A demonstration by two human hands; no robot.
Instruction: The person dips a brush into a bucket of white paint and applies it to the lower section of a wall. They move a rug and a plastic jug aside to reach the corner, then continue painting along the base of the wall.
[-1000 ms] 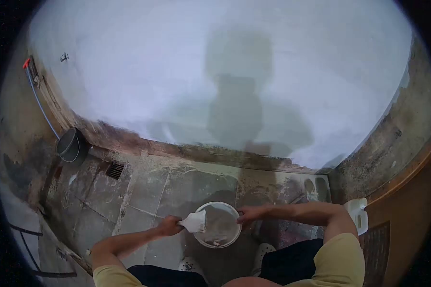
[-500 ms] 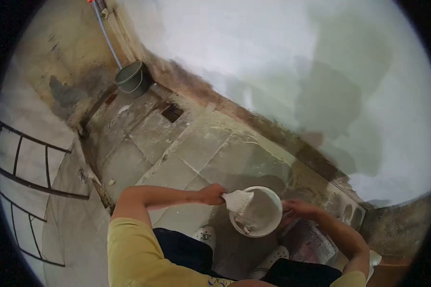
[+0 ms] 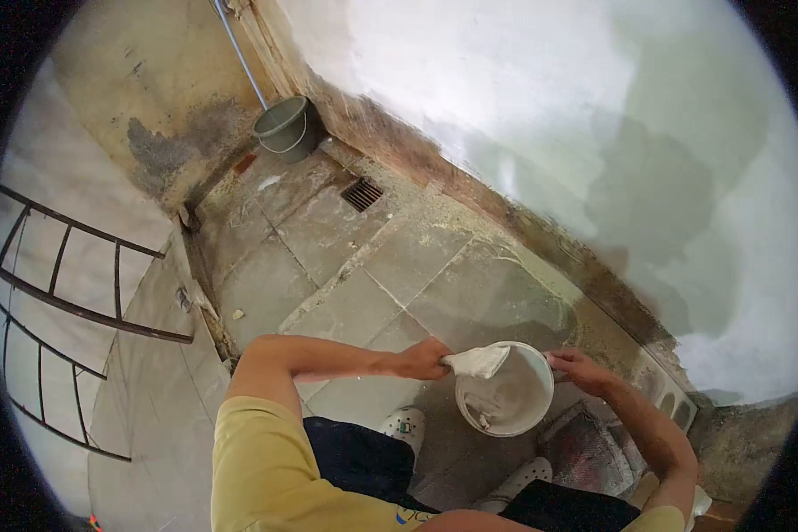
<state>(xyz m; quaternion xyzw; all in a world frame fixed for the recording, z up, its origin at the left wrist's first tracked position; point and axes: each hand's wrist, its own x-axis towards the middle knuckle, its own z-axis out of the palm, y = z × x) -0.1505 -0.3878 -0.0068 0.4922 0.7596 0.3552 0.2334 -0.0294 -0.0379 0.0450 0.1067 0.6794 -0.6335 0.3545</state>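
Note:
My left hand (image 3: 424, 358) is closed round the handle of a brush (image 3: 481, 362) whose head is coated white. The brush head lies over the left upper rim of a round white bucket (image 3: 460, 397). Inside the bucket is a pale grey-white mixture (image 3: 514, 395), with a small lump near the lower left. At the bucket's right rim, my right hand (image 3: 581, 369) grips the edge with its fingers.
A dark green bucket (image 3: 284, 131) stands in the far corner by a blue pole (image 3: 239, 53). Nearby is a floor drain (image 3: 362, 194). A metal ladder-like frame (image 3: 89, 312) is at the left. A stained transparent container (image 3: 590, 448) sits below my right hand. The partly painted wall (image 3: 523, 106) rises at the right.
The view has shifted, so the surroundings appear further right. The brush has turned flatter and up to the bucket's rim. My right hand has closed on the rim.

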